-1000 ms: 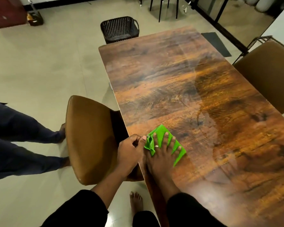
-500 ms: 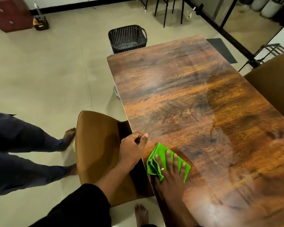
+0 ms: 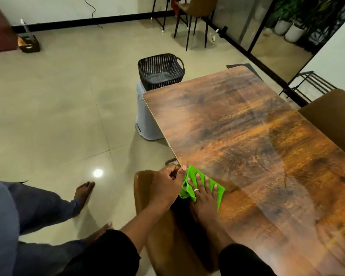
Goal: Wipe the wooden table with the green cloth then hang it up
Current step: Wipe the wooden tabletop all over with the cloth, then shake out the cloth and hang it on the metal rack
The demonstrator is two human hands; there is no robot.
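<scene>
Green cloth (image 3: 204, 185) has slid back to the surface (image 3: 247, 136) at its left edge, pressed under the right hand (image 3: 203, 198) with flat, spread fingers (image 3: 207, 183). The curled left hand (image 3: 164, 184) now touches it; whether it grips, I cannot tell. Wiping looks barely begun, and hanging is still to come.

green cloth (image 3: 218, 193): bright green, folded, rumpled, pressed flat beneath the spread fingers of the right hand (image 3: 202, 198), edges showing either side | wooden table (image 3: 247, 136): glossy, dark orange-brown grain, rounded corners, under the cloth, extending ahead and right of that hand
</scene>
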